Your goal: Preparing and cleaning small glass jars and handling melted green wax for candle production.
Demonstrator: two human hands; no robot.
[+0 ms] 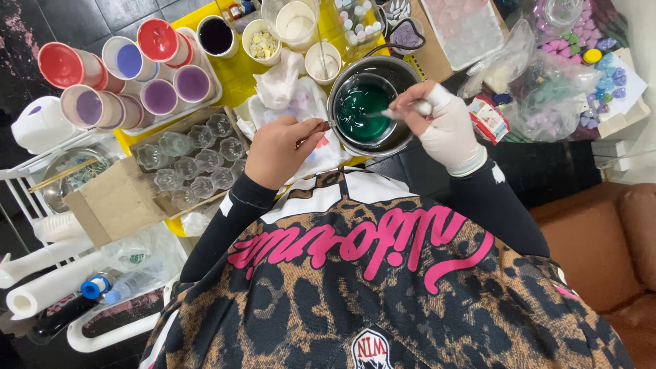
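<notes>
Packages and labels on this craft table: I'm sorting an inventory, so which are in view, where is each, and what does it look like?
Small carton: beside the gloved right hand, flat, white with red.
Clear plastic bags: right of the pot, crumpled, holding purple and blue pieces.
Cardboard box: left of the bare left hand, brown, open, with clear glass cups.
Plastic bottle: lower left, lying down, blue cap.

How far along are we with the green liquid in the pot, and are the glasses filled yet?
Done: green liquid already sits in the metal pot. In hand: the left hand grips the pot's handle while the gloved right hand holds a stirrer dipped in the liquid. Left: the small glasses in the cardboard box look clear and unfilled.
</notes>
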